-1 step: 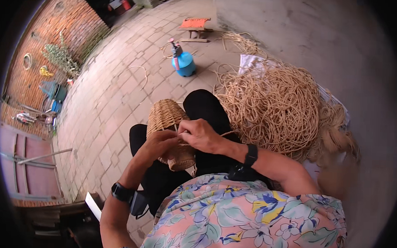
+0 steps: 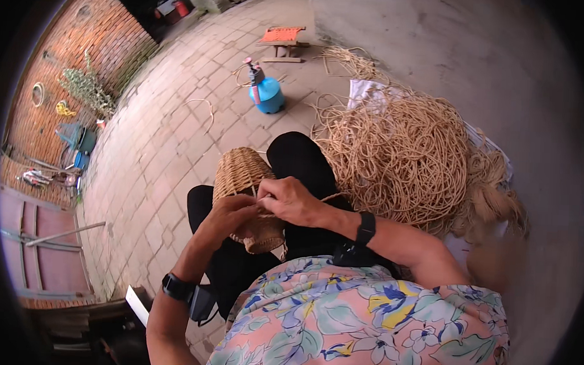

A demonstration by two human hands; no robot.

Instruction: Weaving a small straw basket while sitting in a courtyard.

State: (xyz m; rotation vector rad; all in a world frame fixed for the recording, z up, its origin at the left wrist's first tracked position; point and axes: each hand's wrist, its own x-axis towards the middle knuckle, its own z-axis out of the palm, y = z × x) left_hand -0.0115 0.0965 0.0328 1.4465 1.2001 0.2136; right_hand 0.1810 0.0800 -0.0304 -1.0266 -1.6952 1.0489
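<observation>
Across its middle, the woven basket [image 2: 244,170] is masked by the left hand [image 2: 232,214] and the right hand [image 2: 292,200], and whatever is worked between the fingers is lost from sight! On the right, the white cloth [image 2: 367,94] is mostly buried under the cord heap [image 2: 402,160]; nearer, a brown shape [image 2: 497,262] is blurred. Far left, a red object [image 2: 181,9] is too small to be identified. The flowered shirt [image 2: 358,313] is cut off by the near edge.

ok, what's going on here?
Bare-handed work on a woven basket, set between black-clad knees. The left hand and right hand meet at its side, fingertips close together; what they pinch is hidden. A big loose pile of cord lies to the right.
</observation>
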